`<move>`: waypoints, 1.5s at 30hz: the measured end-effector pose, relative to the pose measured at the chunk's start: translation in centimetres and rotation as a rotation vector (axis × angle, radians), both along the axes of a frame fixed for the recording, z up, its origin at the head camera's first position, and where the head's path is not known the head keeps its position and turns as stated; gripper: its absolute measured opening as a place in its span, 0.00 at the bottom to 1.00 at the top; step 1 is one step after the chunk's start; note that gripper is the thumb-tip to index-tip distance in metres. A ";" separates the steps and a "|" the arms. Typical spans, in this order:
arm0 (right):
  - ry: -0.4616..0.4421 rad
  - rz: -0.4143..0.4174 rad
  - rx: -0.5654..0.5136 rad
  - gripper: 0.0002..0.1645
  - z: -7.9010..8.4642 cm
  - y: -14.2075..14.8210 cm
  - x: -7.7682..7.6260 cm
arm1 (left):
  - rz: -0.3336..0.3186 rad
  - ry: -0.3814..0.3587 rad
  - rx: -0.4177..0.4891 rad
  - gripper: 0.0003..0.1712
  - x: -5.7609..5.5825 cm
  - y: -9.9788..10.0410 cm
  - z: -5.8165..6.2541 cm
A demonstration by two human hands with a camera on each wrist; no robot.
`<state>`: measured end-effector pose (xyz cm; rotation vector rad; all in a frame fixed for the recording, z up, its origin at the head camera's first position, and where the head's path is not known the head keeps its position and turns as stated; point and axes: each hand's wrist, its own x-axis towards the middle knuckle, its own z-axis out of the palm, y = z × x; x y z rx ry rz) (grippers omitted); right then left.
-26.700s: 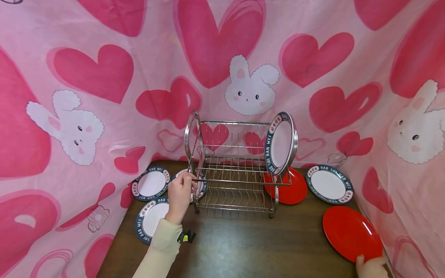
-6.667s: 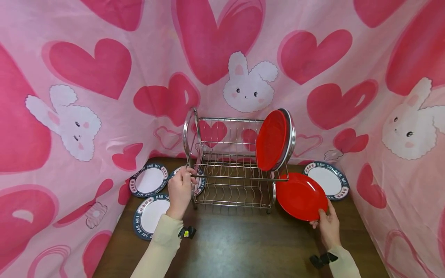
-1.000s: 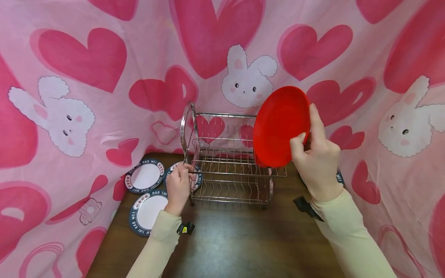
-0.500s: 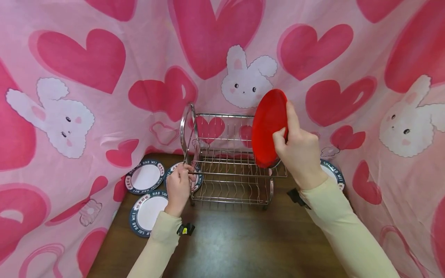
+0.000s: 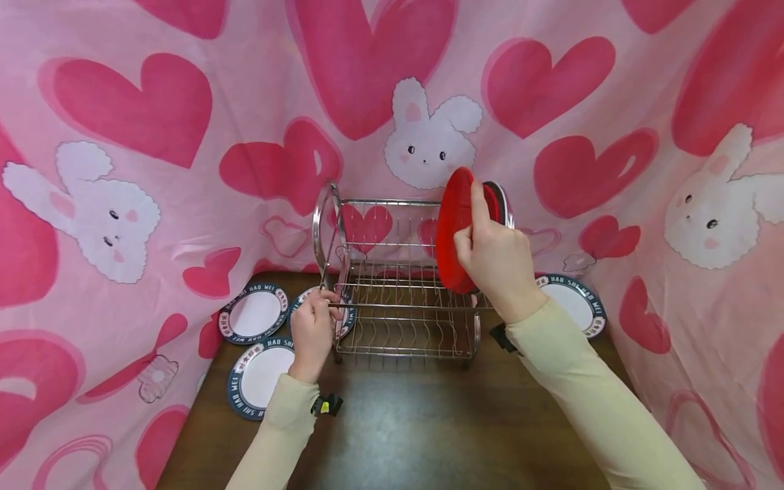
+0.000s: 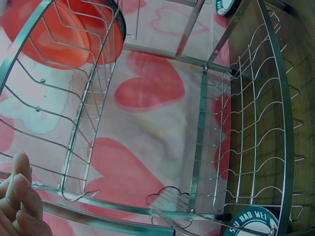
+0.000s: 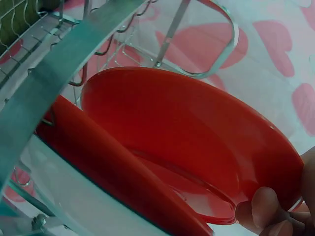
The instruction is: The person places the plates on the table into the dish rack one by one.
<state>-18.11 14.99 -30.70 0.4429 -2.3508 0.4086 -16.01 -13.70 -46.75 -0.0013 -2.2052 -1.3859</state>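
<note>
Since half a second ago, the right hand (image 5: 499, 264) has eased the held red plate (image 5: 452, 235) a little to the left and turned it more edge-on, and a second red plate (image 5: 491, 203) now shows behind it. Pink cloth (image 5: 263, 41), printed with hearts and white rabbits, hangs behind and along both sides of a dark wooden table (image 5: 392, 429). On that table stands the metal wire dish rack (image 5: 398, 306), two tiers high. Its upper tier, at the right end, carries the second red plate on edge, with a pale-backed plate (image 7: 83, 187) standing just beside it, farther right. The held red plate is upright over that same tier, left of those two; I can't tell whether its lower edge touches the wires. Flat on the table left of the rack lie a far white plate (image 5: 253, 313), a near white plate (image 5: 262, 378) and a partly hidden white plate (image 5: 348, 320), all dark-rimmed; a fourth white plate (image 5: 572, 303) lies to the right. The right hand pinches the plate's rim, index finger straight along it. The left hand (image 5: 312, 330) curls its fingers firmly round the rack's front left corner. Each wrist wears a black strap (image 5: 327, 405).
</note>
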 end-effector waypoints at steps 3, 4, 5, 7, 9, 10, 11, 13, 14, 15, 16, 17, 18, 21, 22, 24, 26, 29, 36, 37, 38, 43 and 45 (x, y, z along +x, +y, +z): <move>-0.041 -0.002 0.011 0.39 -0.1 -0.4 -0.3 | -0.002 -0.005 0.014 0.21 -0.1 0.0 0.0; -0.051 -0.003 0.015 0.39 -0.1 -0.5 -0.3 | -0.003 -0.009 0.019 0.21 -0.1 0.0 0.0; -0.058 -0.004 0.020 0.39 -0.2 -0.6 -0.4 | -0.005 -0.012 0.023 0.22 0.0 0.0 0.0; -0.067 -0.005 0.030 0.38 -0.4 -0.7 -0.5 | -0.007 -0.019 0.028 0.23 0.0 0.0 0.0; -0.071 -0.008 0.044 0.38 -0.5 -0.9 -0.7 | -0.009 -0.022 0.032 0.24 0.1 0.0 0.0; -0.071 -0.009 0.049 0.38 -0.6 -0.9 -0.8 | -0.011 -0.024 0.037 0.23 0.1 0.0 0.0; -0.071 -0.009 0.052 0.38 -0.6 -1.0 -0.9 | -0.012 -0.023 0.037 0.23 0.1 0.0 0.1; -0.073 -0.013 0.058 0.38 -0.7 -1.1 -1.0 | -0.013 -0.022 0.040 0.23 0.1 0.0 0.1; -0.074 -0.018 0.061 0.38 -0.7 -1.2 -1.0 | -0.014 -0.022 0.041 0.23 0.1 0.1 0.2; -0.078 -0.021 0.061 0.38 -0.7 -1.2 -1.1 | -0.014 -0.021 0.040 0.23 0.2 0.1 0.2; -0.081 -0.024 0.062 0.38 -0.7 -1.3 -1.1 | -0.011 -0.019 0.036 0.23 0.1 0.1 0.2; -0.086 -0.028 0.062 0.38 -0.7 -1.4 -1.2 | -0.008 -0.017 0.031 0.23 0.2 0.1 0.2; -0.092 -0.031 0.063 0.38 -0.7 -1.4 -1.2 | -0.005 -0.016 0.028 0.23 0.2 0.1 0.2; -0.108 -0.035 0.058 0.39 -0.6 -1.4 -1.3 | 0.004 -0.014 0.015 0.23 0.2 0.1 0.1; -0.111 -0.039 0.057 0.39 -0.6 -1.4 -1.3 | 0.005 -0.015 0.013 0.23 0.2 0.1 0.1; -0.116 -0.048 0.052 0.39 -0.6 -1.4 -1.3 | 0.002 -0.016 0.007 0.22 0.2 0.1 0.1; -0.119 -0.057 0.052 0.39 -0.5 -1.3 -1.2 | -0.002 -0.017 0.001 0.22 0.2 0.2 0.1; -0.136 -0.067 0.055 0.40 -0.5 -1.3 -1.2 | -0.001 -0.012 -0.003 0.23 0.2 0.2 0.2; -0.156 -0.067 0.054 0.39 -1.0 -1.5 -1.2 | 0.008 -0.006 -0.008 0.26 0.2 0.1 0.2; -0.152 -0.066 0.052 0.39 -1.1 -1.5 -1.2 | 0.008 -0.006 -0.008 0.26 0.2 0.1 0.2; -0.151 -0.066 0.051 0.38 -1.2 -1.5 -1.3 | 0.008 -0.008 -0.008 0.25 0.2 0.0 0.1; -0.147 -0.060 0.049 0.38 -1.6 -1.6 -1.5 | 0.010 -0.021 0.011 0.22 0.1 0.0 -0.1; -0.132 -0.060 0.058 0.38 -1.7 -1.7 -1.5 | 0.013 -0.022 0.012 0.21 0.1 0.1 -0.1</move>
